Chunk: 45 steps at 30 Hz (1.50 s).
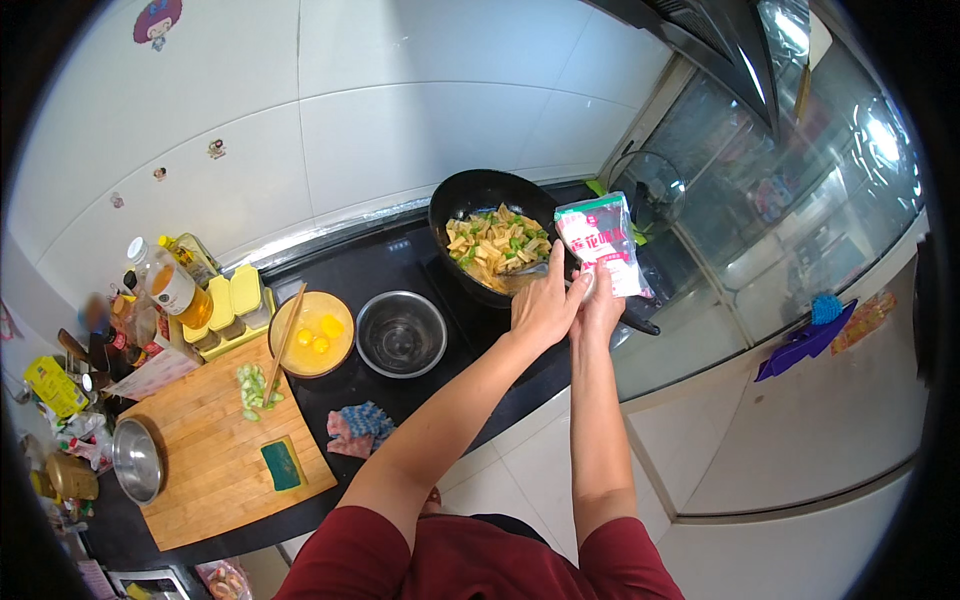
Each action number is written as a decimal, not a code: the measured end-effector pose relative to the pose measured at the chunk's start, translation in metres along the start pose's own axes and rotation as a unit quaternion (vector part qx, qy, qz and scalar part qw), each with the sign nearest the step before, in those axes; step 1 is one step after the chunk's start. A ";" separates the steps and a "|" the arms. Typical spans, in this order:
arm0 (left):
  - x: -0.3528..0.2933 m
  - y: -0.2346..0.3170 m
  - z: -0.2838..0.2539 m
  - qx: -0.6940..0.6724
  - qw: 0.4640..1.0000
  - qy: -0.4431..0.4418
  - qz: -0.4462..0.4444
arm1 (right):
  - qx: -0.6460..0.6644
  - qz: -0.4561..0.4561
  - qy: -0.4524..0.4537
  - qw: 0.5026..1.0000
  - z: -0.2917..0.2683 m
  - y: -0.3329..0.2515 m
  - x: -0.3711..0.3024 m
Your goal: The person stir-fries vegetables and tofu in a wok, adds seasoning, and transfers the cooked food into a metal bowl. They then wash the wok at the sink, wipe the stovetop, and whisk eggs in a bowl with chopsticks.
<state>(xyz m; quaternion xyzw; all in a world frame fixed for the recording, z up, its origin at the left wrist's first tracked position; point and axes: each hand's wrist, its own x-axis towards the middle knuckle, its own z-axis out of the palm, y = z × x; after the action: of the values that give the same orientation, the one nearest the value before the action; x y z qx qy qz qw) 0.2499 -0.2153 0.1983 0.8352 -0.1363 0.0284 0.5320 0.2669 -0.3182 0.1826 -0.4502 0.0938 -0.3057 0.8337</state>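
Both my hands are at a clear plastic pouch (612, 262) with red print and a green top band, to the right of the wok. Closed around its lower part is my right hand (598, 310). My left hand (543, 308) pinches at the pouch's lower left side, thumb near the right hand's fingers; its exact grip is partly hidden. Just beyond the left hand is a black wok (478, 187) on the stove, holding yellowish pieces (487, 240) with chopped green bits. A metal spatula head (530, 269) rests among the food.
An egg bowl (318, 365) with chopsticks (285, 343) across it and a steel bowl (402, 335) stand left of the wok. Farther left, a cutting board (215, 480) bears chopped green pieces and a sponge (282, 466). Cloths (360, 428) lie near the counter's front.
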 end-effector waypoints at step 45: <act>-0.417 -0.139 -0.419 -0.162 0.875 0.453 -0.055 | 0.085 0.651 -0.569 0.495 0.136 0.212 -0.496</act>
<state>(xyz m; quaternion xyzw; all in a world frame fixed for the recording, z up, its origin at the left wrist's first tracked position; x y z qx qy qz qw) -0.0742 0.2975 0.1771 0.6389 0.1630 0.3525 0.6640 0.0214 0.1571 0.0312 -0.2652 -0.1604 0.6398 0.7032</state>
